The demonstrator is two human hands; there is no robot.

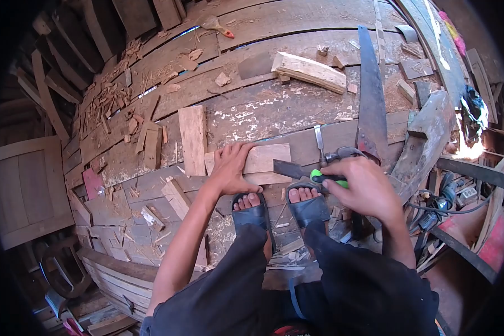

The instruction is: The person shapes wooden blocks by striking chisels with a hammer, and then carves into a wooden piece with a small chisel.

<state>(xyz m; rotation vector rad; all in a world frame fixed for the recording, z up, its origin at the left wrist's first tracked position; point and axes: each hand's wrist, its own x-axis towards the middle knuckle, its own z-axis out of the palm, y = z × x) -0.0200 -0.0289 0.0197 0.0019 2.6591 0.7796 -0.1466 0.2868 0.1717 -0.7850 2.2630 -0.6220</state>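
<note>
A short, pale wooden block (pixel 269 159) lies on the plank floor just in front of my feet. My left hand (pixel 228 169) spans its left part, fingers at the far edge and thumb at the near edge. In my right hand (pixel 364 185) is a chisel (pixel 289 169) with a green and black handle. Its wide blade points left, over or against the block's right end; I cannot tell if they touch. Just beyond that hand are a hammer head (pixel 346 153) and a narrower metal chisel-like tool (pixel 319 137).
A handsaw (pixel 371 89) lies at the right, beside a thick worn timber (pixel 425 134). Another block (pixel 193 140) rests left of my hand, and a longer beam (pixel 311 73) farther off. A paintbrush (pixel 217 26) and wood chips (pixel 115 101) lie about. A power tool (pixel 437 207) sits far right.
</note>
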